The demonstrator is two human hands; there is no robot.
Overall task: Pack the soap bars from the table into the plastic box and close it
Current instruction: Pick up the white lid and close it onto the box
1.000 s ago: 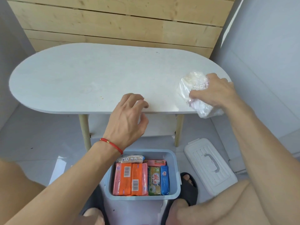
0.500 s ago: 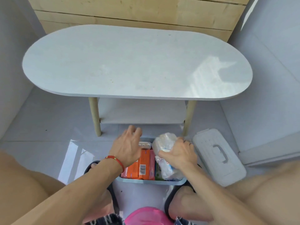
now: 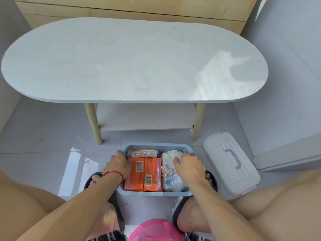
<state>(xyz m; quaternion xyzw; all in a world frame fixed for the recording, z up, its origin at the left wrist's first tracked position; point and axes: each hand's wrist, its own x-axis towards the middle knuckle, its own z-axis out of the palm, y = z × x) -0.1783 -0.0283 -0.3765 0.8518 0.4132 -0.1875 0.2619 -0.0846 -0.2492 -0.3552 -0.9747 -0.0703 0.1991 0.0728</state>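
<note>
Floor: lid (image 3: pixel 231 163) lies right of open box (image 3: pixel 156 193).

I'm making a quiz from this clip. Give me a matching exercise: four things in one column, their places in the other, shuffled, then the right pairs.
Things:
1. white lid
2. orange soap bars
3. clear plastic bag
4. left hand

Places:
A. right side of the blue box, under the right hand
B. on the box's left rim
C. on the floor, right of the box
D. left side of the box

Pairs: 1-C, 2-D, 3-A, 4-B
</note>
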